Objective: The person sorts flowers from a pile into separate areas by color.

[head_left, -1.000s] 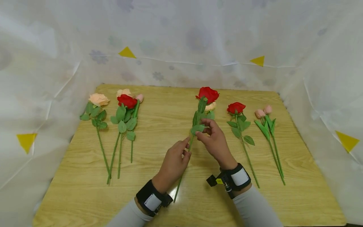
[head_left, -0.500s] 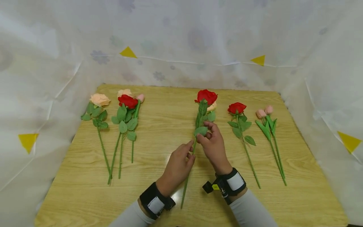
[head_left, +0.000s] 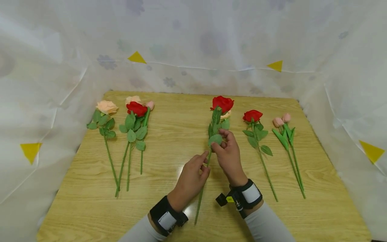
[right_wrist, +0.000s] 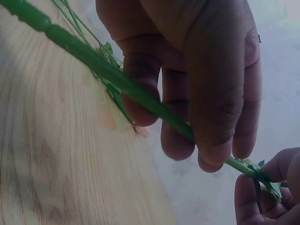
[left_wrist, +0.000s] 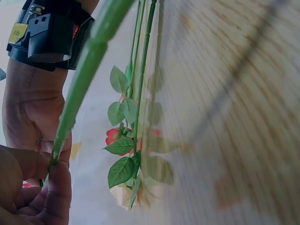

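Note:
A red artificial rose [head_left: 222, 104] is held slanting over the middle of the table, its bloom pointing away from me. My left hand [head_left: 189, 176] pinches its green stem [head_left: 200, 203] below the leaves; the left wrist view shows thumb and finger meeting on it. Higher up, my right hand [head_left: 228, 158] grips the rose by its lowest leaf [head_left: 215, 139], thumb and fingers close together. Seen from the right wrist, the left hand [right_wrist: 201, 70] lies across the stem, with the right hand [right_wrist: 279, 192] beyond. A cream rose [head_left: 225, 115] lies partly hidden behind the held one.
On the left lie a peach rose [head_left: 106, 107], another red rose [head_left: 137, 109], a second peach bloom [head_left: 133, 99] and a pink tulip [head_left: 150, 105]. To the right are a red rose [head_left: 252, 116] and pink tulips [head_left: 278, 122]. A white curtain [head_left: 193, 40] surrounds the wooden table [head_left: 172, 117].
Both hands have shifted slightly right with the held red rose. Its stem's lower end has swung right and nearer, so the stem slants less. The other flowers stay put.

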The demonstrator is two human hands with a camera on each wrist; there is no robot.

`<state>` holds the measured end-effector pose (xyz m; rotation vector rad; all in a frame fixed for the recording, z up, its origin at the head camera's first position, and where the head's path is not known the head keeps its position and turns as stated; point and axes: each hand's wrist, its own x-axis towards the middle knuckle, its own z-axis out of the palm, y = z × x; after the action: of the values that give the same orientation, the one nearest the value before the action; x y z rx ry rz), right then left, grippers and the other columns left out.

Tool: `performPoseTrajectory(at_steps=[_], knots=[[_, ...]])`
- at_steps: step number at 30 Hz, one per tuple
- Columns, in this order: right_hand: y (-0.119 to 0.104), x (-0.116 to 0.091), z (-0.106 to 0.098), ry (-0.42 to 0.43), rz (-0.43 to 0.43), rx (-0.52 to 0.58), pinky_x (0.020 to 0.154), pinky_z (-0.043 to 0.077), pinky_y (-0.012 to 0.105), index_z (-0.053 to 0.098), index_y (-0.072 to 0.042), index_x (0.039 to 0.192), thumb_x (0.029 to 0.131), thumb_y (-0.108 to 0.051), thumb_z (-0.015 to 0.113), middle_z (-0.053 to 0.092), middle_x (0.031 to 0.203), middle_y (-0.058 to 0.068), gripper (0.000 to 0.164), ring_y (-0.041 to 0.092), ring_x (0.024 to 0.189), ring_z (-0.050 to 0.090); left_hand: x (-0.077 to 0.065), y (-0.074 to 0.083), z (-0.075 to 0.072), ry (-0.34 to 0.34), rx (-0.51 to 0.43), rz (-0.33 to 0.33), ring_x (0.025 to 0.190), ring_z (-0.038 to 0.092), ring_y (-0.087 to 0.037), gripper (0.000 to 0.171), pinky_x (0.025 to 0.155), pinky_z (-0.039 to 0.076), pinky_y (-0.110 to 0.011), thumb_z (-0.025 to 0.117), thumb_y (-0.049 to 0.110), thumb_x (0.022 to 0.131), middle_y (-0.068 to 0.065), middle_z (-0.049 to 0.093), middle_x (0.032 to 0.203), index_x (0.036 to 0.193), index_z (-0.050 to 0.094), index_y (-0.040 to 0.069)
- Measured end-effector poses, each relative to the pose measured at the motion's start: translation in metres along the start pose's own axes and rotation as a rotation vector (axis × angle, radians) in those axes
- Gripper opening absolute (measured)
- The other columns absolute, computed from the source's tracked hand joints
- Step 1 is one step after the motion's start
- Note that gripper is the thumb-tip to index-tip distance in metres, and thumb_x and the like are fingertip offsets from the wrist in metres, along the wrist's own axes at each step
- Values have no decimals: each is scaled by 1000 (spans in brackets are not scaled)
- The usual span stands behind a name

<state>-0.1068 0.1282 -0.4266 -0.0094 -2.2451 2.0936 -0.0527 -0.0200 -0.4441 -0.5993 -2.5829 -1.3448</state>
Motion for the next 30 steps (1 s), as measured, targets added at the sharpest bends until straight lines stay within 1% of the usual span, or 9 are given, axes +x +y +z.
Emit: performPoseTrajectory(at_steps=[4,8,13,16,18,21,25,27,30], knots=[[-3,2,-7,14,-10,-4,59,44,22,46,-7,138,94,-1,59,48,124,7,46,10,73,53,-1,-3,-4,11,10,1,84,66,-15,49,70,54,-27,74,10,90,-9,64,112,134,58,-2],[-10,9,-29,28,-7,-70,58,40,22,45,-9,140,96,-3,57,44,124,6,46,10,68,46,-4,-12,-18,38,18,-24,87,65,-18,40,71,54,-31,75,15,90,-10,62,117,126,63,2],[-20,26,-75,60,-49,-310,56,40,24,45,-11,143,97,-8,55,47,128,6,47,16,75,49,-10,-35,-51,71,23,-103,93,64,-23,33,67,56,-30,73,14,91,-10,59,119,122,65,4],[-17,37,-109,60,-136,-482,55,41,25,45,-7,143,98,-7,52,50,129,12,46,20,81,52,-15,-51,-73,94,43,-162,95,63,-25,33,66,55,-32,72,13,92,-11,57,121,123,65,4],[-12,44,-131,47,-180,-592,54,41,26,46,-5,144,99,-7,51,52,130,14,45,18,81,52,-19,-61,-88,113,60,-201,96,62,-27,34,67,56,-35,71,12,93,-13,57,122,124,65,3],[-1,55,-160,13,-225,-731,49,37,27,47,0,141,97,-3,50,55,125,18,44,12,65,48,-24,-72,-109,153,97,-254,98,62,-31,33,69,56,-41,69,12,94,-16,56,122,125,64,1],[18,63,-183,-38,-224,-868,45,29,30,48,6,138,95,1,53,59,95,23,44,14,46,33,-25,-83,-133,189,172,-297,101,59,-36,34,71,53,-48,67,12,95,-21,54,122,125,63,-3],[30,63,-188,-71,-192,-915,48,33,33,46,8,138,94,2,56,58,97,27,46,20,50,40,-25,-88,-142,189,211,-314,102,57,-38,35,72,51,-50,66,12,95,-23,52,123,125,62,-5],[47,63,-191,-122,-135,-956,63,45,47,44,11,139,93,2,58,55,117,35,49,39,78,57,-26,-93,-151,170,244,-347,104,55,-41,38,75,49,-53,65,14,97,-25,48,126,128,60,-6]])
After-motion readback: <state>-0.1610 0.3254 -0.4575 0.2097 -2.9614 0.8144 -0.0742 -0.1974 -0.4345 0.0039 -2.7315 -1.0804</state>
